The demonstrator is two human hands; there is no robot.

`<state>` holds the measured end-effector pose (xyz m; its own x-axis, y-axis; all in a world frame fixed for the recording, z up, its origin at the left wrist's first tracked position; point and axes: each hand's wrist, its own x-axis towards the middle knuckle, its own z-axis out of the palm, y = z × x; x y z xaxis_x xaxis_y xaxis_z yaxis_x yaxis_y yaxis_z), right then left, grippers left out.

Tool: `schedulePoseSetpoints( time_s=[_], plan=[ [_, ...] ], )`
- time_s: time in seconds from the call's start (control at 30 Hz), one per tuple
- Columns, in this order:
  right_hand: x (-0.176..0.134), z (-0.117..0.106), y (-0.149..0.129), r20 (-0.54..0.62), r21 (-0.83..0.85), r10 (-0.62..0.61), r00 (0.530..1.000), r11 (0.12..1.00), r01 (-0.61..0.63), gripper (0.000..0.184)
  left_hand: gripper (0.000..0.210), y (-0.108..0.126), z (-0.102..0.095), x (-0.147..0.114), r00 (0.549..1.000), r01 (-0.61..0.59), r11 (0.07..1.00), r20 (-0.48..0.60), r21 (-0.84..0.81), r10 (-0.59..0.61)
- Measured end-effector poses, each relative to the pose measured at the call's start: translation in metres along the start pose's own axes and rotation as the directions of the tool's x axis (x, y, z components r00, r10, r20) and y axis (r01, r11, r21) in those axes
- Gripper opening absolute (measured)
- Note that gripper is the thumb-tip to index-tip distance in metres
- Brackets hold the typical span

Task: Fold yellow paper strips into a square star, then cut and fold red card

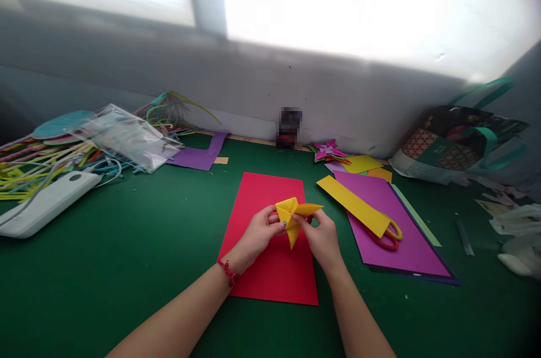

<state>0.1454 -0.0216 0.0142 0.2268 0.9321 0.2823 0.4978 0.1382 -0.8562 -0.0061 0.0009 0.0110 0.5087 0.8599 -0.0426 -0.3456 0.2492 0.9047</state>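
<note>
Both hands hold a yellow folded-paper piece (pixel 291 222) above a red sheet of paper (pixel 266 268). It has several pointed flaps; one points down and another sticks out to the right. My left hand (pixel 262 229) pinches its left side, with a red cord bracelet (pixel 229 273) on that wrist. My right hand (pixel 323 237) grips the right side near the middle fold, fingers closed on the paper. Part of the piece is hidden behind my fingers.
Right of the red sheet, a yellow paper strip (pixel 355 206) covers part of the scissors (pixel 396 229) on purple sheets (pixel 406 239). Folded paper stars (pixel 329 149) lie at the back. Leftward are a white power strip (pixel 51 203), a clear plastic bag (pixel 131 135) and coloured strips (pixel 25 169). A patterned bag (pixel 439 146) stands far right.
</note>
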Motion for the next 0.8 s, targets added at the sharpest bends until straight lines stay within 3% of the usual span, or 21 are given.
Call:
schedulePoseSetpoints(
  time_s=[0.13, 0.27, 0.37, 0.63, 0.8],
  plan=[
    [-0.002, 0.003, -0.007, -0.064, 0.085, -0.053, 0.996, 0.995, 0.059, 0.019, 0.031, 0.0, 0.001, -0.001, 1.0, -0.001, 1.0, -0.011, 0.01, 0.002],
    [-0.005, 0.007, -0.01, -0.006, 0.219, 0.122, 0.993, 0.969, -0.118, 0.023, 0.031, 0.002, 0.002, -0.002, 1.0, 0.001, 1.0, -0.018, 0.003, -0.001],
    [-0.006, 0.01, -0.01, -0.019, 0.251, 0.187, 0.982, 0.952, -0.177, 0.027, 0.032, 0.002, 0.003, -0.001, 1.0, 0.001, 1.0, -0.012, 0.003, -0.001],
    [-0.007, 0.013, -0.01, -0.04, 0.248, 0.207, 0.977, 0.95, -0.191, 0.03, 0.033, -0.002, 0.0, 0.002, 0.999, -0.019, 1.0, -0.025, 0.02, 0.02],
    [-0.005, 0.009, -0.006, -0.047, 0.188, 0.17, 0.984, 0.969, -0.159, 0.031, 0.03, -0.006, -0.001, 0.001, 0.997, -0.064, 0.994, 0.035, 0.087, 0.061]
  ],
)
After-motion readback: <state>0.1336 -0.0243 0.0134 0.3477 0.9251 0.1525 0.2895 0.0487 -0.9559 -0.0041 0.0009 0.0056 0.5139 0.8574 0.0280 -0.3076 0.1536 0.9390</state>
